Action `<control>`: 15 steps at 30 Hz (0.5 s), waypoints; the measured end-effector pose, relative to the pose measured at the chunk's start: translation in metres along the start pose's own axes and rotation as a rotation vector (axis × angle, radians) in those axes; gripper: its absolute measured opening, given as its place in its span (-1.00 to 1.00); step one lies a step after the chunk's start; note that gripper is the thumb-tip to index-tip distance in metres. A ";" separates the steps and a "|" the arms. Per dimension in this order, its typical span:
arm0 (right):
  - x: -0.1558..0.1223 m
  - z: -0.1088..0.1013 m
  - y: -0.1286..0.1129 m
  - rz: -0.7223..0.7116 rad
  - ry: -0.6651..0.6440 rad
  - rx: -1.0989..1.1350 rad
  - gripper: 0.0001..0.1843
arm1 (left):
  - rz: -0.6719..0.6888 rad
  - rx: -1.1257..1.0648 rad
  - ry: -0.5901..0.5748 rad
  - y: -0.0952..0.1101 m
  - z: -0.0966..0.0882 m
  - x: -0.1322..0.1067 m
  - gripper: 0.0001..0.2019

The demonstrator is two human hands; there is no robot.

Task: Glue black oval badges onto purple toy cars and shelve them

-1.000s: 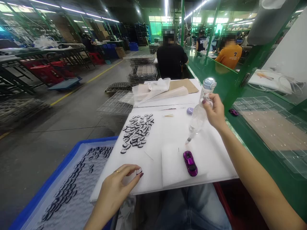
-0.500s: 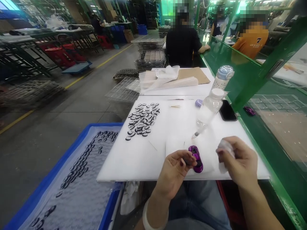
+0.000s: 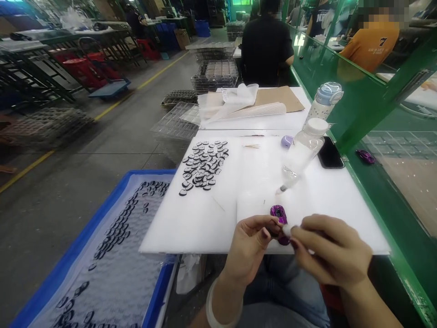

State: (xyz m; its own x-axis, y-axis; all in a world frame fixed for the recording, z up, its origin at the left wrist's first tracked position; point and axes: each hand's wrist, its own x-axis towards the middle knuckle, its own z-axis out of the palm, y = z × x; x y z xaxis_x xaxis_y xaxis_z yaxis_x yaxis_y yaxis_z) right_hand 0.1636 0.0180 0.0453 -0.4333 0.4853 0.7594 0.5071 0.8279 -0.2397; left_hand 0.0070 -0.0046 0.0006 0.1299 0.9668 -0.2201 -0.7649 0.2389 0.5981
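Note:
My left hand (image 3: 248,246) is closed in a pinch on a small dark piece (image 3: 274,232), mostly hidden by the fingers. My right hand (image 3: 336,248) grips a wad of white tissue (image 3: 287,230), its tip against or very close to that piece. Just behind the fingertips a shiny purple toy car (image 3: 278,212) lies on the white tabletop (image 3: 205,223), partly covered by them. Many small black-edged pieces (image 3: 205,164) are spread over the table's left side.
A tilted clear bottle (image 3: 303,150) with a white cap stands beyond the car, near a patterned drinking bottle (image 3: 322,102) and a phone (image 3: 330,152). A blue-rimmed tray (image 3: 102,218) of dark pieces sits lower left. Another purple car (image 3: 365,156) rests on the green bench.
My right hand has moved left with the tissue, bringing it up to the dark piece. My left hand keeps its pinch in nearly the same place. The view has shifted slightly.

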 end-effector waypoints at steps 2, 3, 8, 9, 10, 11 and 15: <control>0.002 0.000 0.001 0.017 0.010 -0.021 -0.88 | 0.010 0.012 -0.005 -0.001 -0.001 0.000 -0.72; 0.003 0.002 0.001 0.015 0.012 -0.005 -0.87 | 0.014 0.024 -0.001 -0.001 -0.001 0.000 -0.73; 0.000 0.007 -0.003 -0.041 -0.007 0.067 -0.88 | 0.013 0.076 0.028 0.000 0.001 -0.002 -0.72; -0.002 0.004 -0.004 -0.032 -0.021 0.041 -0.88 | 0.011 0.076 0.024 0.001 0.001 -0.002 -0.72; -0.003 0.001 -0.004 -0.016 -0.032 0.012 -0.88 | 0.012 0.076 0.018 0.001 0.002 -0.002 -0.72; -0.005 -0.002 -0.005 0.008 -0.034 -0.013 -0.87 | 0.017 0.075 0.011 0.001 0.003 -0.002 -0.72; -0.008 -0.005 -0.010 0.041 -0.014 0.026 -0.84 | 0.032 0.086 0.023 0.001 0.003 -0.001 -0.72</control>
State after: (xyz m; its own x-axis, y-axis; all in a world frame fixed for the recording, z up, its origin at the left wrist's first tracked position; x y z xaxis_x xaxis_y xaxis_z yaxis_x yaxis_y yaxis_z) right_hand 0.1657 0.0042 0.0448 -0.4227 0.5228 0.7403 0.5052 0.8141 -0.2865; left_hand 0.0079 -0.0056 0.0035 0.0905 0.9720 -0.2169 -0.7116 0.2155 0.6688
